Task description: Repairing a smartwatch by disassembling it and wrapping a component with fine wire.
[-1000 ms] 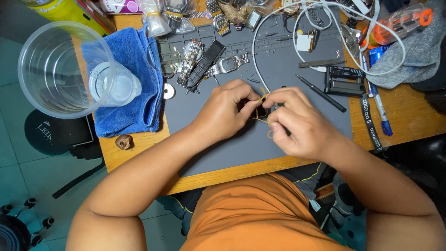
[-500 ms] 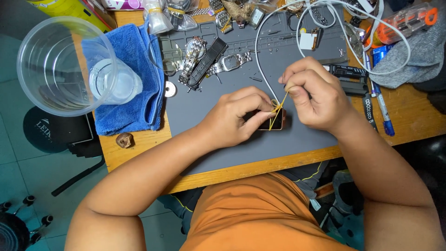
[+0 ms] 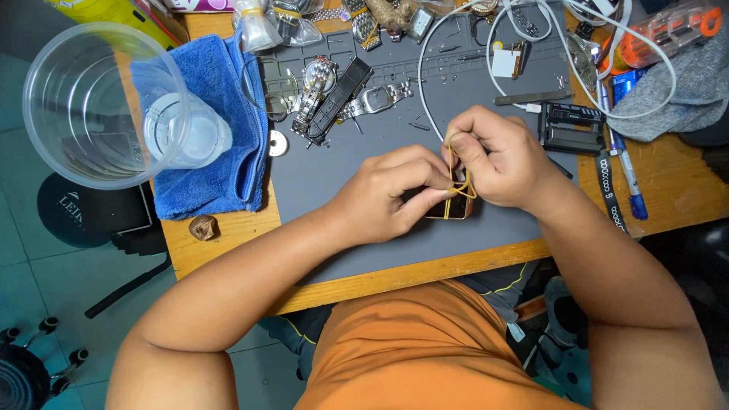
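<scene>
Starting at your left, a big clear plastic cup [image 3: 99, 102] hangs past the edge of the wooden table [image 3: 228, 243], and a smaller clear cup [image 3: 186, 130] lies on the blue towel [image 3: 228, 159] beside it; both sit well apart from your work. Next come a black watch strap [image 3: 339, 97] and a metal watch band [image 3: 376, 99] lying on the grey mat [image 3: 326, 175], near your hands but not touching them. Your left hand [image 3: 383, 193] pins a small dark block with a brownish edge, the watch case [image 3: 449, 209], flat against the mat, thumb and fingers pressed together around its near side. It looks light and rigid, and likely smooth enough to skid on the mat, so keep holding it by its edges rather than its face, which I judge to be the fragile part. The yellow rubber band [image 3: 456, 171] stretches up from the case and loops over the fingers of your right hand [image 3: 497, 156], which pinch it taut just above the case. The band is soft, stretchy and prone to snap back, so grip it close to the case where you have the most control. Most of the case is hidden under your fingers, so I cannot tell how many turns of band cross it. Farther right sit a black tool block [image 3: 571, 129], a white cable [image 3: 653, 91], and pens [image 3: 626, 171] by the table edge.
</scene>
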